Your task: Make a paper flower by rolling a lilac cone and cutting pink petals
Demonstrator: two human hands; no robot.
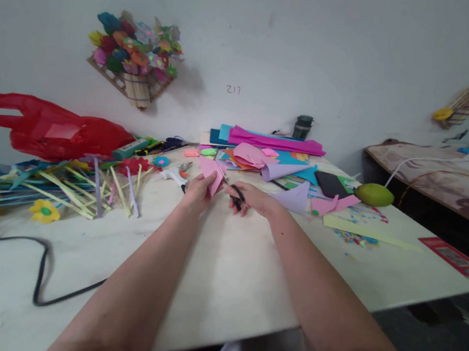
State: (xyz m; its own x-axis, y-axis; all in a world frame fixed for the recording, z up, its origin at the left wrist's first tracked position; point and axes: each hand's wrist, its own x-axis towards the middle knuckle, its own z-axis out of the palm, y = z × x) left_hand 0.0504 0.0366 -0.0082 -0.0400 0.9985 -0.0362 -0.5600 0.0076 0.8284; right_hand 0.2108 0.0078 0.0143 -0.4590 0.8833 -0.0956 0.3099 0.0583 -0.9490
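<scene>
My left hand [199,190] pinches a piece of pink paper [214,183] above the middle of the table. Closed around the black handles of a pair of scissors [237,197] is my right hand [253,198]. The scissor blades point up and left, against the right edge of the pink paper. Whether the blades are apart is too small to tell. Just left of my left hand lies a white glue gun [172,176]. Behind the hands, pink and lilac paper sheets [285,171] are heaped.
On the left are a red plastic bag [50,125], paper strips [76,189] and a yellow paper flower [44,210]. A black cable [41,269] crosses the front left. To the right lie a phone [331,185], a green-yellow fruit [374,194] and paper scraps [355,238].
</scene>
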